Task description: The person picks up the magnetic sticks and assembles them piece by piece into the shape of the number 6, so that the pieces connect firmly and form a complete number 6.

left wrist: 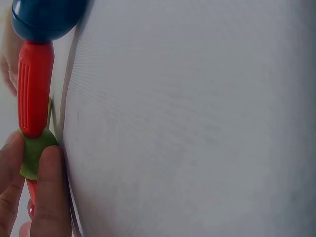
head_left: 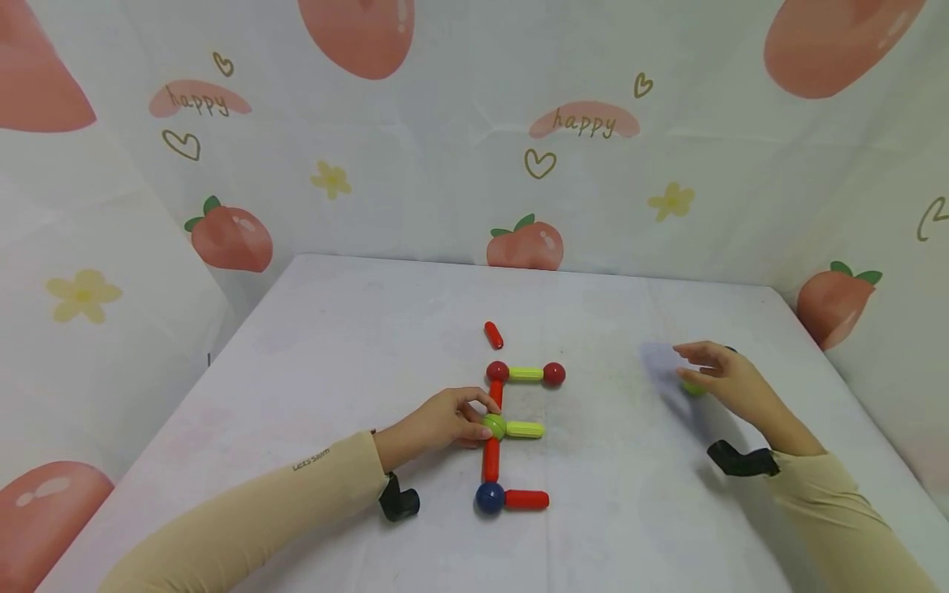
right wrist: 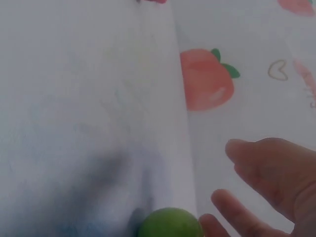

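On a bench (head_left: 356, 329), the left hand (head_left: 445, 418) pinches a green ball (head_left: 495, 426) midway along a ball-and-rod figure (head_left: 492, 461), while the right hand (head_left: 730, 387), fingers loosely parted, hovers by another green ball (right wrist: 171, 225) (partly hidden)

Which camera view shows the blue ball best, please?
The head view, where the blue ball appears whole. The left wrist view cuts it at the top edge; the right wrist view does not show it.
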{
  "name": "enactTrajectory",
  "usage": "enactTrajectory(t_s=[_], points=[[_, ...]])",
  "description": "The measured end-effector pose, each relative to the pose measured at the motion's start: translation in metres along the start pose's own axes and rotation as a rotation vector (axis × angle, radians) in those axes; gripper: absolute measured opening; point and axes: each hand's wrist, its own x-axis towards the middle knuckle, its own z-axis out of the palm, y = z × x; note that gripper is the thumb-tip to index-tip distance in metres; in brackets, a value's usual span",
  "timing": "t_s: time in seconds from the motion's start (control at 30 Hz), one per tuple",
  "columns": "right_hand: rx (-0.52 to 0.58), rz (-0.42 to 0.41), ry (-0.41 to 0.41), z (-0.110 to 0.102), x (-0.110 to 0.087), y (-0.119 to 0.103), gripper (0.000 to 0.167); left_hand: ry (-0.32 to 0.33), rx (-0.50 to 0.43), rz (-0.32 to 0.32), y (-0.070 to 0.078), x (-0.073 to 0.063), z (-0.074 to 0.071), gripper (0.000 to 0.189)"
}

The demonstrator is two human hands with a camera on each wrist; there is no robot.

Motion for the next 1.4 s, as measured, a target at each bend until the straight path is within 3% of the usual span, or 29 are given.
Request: enactTrajectory(t_s=[0.2,0.5,1.13,1.4], points=[[-0.044,0.069,-0.071,-0.001,0.0,0.007,0.045,-0.01,-0.007,0.02,-0.001,0.0,0.0,0.028],[-0.049,0.069,-0.206,0.001,0.001,0.015,0.042,-0.02,-0.017,0.025,-0.001,0.0,-0.001,0.028],[-0.058,0.108,-0.221,-0.001,0.003,0.014,0.039,-0.031,-0.066,0.036,-0.004,0.002,-0.001,0.026],[-0.053,0.12,-0.225,0.0,0.004,0.003,0.039,-0.035,-0.064,0.038,-0.004,0.001,-0.001,0.026]])
